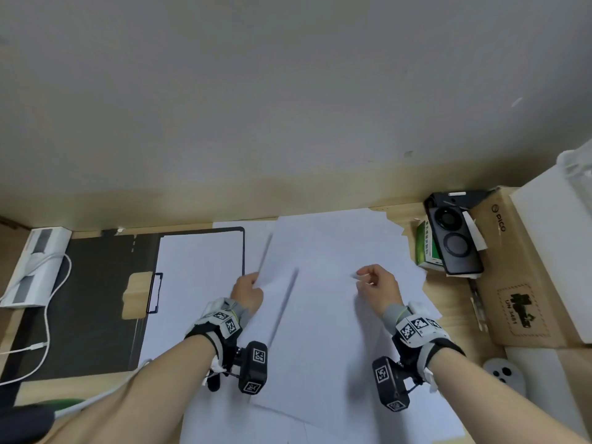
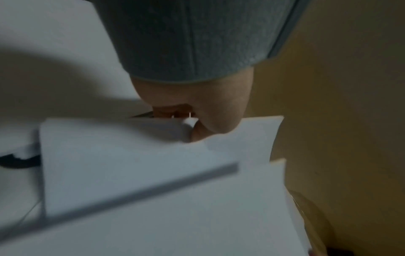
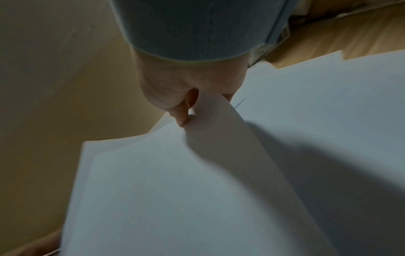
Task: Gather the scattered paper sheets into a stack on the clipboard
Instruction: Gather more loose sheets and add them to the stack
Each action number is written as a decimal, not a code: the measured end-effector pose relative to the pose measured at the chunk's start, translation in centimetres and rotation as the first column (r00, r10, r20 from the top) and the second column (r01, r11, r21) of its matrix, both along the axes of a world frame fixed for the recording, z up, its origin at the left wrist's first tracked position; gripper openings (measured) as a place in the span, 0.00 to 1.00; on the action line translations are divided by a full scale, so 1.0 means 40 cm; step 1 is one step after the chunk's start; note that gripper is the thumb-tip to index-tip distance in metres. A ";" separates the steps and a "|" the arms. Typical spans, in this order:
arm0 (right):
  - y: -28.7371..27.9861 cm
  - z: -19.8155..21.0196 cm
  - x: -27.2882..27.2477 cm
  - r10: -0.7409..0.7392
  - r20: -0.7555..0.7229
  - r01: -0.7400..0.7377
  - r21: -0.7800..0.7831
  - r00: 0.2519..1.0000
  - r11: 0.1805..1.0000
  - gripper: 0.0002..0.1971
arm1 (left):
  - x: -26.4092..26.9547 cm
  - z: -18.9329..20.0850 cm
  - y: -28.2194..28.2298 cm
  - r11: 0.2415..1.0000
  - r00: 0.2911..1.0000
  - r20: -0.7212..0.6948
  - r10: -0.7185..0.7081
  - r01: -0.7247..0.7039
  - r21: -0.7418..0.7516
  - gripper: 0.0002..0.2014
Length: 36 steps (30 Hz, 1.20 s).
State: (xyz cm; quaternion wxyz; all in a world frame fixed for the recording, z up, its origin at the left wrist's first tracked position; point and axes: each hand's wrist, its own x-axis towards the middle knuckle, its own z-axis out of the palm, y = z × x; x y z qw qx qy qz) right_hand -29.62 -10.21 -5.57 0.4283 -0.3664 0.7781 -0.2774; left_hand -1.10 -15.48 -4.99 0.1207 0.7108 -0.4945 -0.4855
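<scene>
— White paper everywhere; what have we got in our left hand (image 1: 246, 291)?

— We are pinching the near left edge of a lifted sheet (image 1: 320, 251), fingers curled round it. From the left wrist view the sheet (image 2: 153, 173) hangs just beyond the palm (image 2: 219, 104), thumb on one face, fingers tucked behind.

— And our right hand (image 1: 378, 285)?

— Closed too. From the head view the fingers are curled, with a bit of white between the fingertips. The right wrist view is clearer: our thumb and fingers (image 3: 181, 112) nip a fold of paper (image 3: 219, 147) that bends up out of the pile.

— Same sheet in both hands?

— We cannot tell; the whites run together.

— Where does the rest of the paper lie?

— The loose sheets (image 1: 336, 363) spread under and between our wrists, overlapping at odd angles, over the wooden desk (image 1: 448, 302) from its far edge towards us.

— And the clipboard?

— The clipboard (image 1: 243, 248) sits just left of our left hand, dark rim showing along its far and right sides, its clip (image 1: 155, 293) on the left. It already carries paper (image 1: 198, 283). It rests partly on a dark mat (image 1: 96, 299).

— Anything else about?

— A white power strip (image 1: 35, 267) with a cable at far left; a phone (image 1: 455, 235), a green box (image 1: 424, 248) and a cardboard carton (image 1: 519, 267) to the right
</scene>
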 end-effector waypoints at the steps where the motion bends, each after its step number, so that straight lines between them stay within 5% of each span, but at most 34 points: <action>1: -0.018 0.002 0.014 0.012 -0.011 -0.012 -0.012 1.000 1.000 0.12 | -0.008 -0.007 0.008 0.998 0.999 -0.031 -0.035 0.036 0.056 0.14; 4: -0.072 0.006 0.065 0.038 -0.057 -0.039 -0.014 0.998 0.999 0.10 | -0.018 -0.025 0.018 0.980 0.996 -0.092 -0.023 0.040 0.195 0.11; 9: -0.116 -0.007 0.113 0.049 -0.042 -0.049 -0.002 0.998 0.999 0.12 | -0.015 -0.025 0.021 0.945 0.951 -0.225 0.213 -0.142 0.296 0.14; 11: -0.122 -0.017 0.117 0.043 0.028 -0.042 -0.040 0.999 0.998 0.13 | -0.013 -0.010 0.033 0.965 0.949 -0.284 0.136 -0.062 0.256 0.03; 13: -0.123 -0.024 0.108 0.034 0.068 -0.030 -0.056 0.997 0.998 0.11 | -0.005 -0.022 0.029 0.976 0.964 -0.253 0.081 -0.025 0.216 0.08; 15: -0.122 -0.033 0.078 -0.007 -0.009 0.006 -0.075 1.000 0.997 0.08 | 0.005 -0.035 0.014 0.986 0.975 -0.190 0.117 -0.091 0.139 0.09; 19: -0.113 -0.047 -0.024 -0.124 -0.353 0.149 0.046 0.928 0.988 0.22 | 0.040 -0.069 -0.029 0.940 0.930 -0.135 0.342 -0.337 0.060 0.10; 23: -0.091 -0.057 -0.085 -0.236 -0.425 0.326 0.154 0.874 0.933 0.30 | 0.063 -0.086 -0.046 0.904 0.908 -0.037 0.418 -0.412 0.117 0.10; 30: -0.069 -0.063 -0.082 -0.118 -0.310 0.206 0.269 0.943 0.941 0.07 | 0.054 -0.092 -0.056 0.891 0.904 0.004 0.427 -0.421 0.170 0.18; 36: -0.064 -0.041 -0.047 -0.272 0.028 0.263 0.183 0.962 0.947 0.14 | 0.044 -0.074 -0.049 0.876 0.902 0.017 0.431 -0.423 0.230 0.30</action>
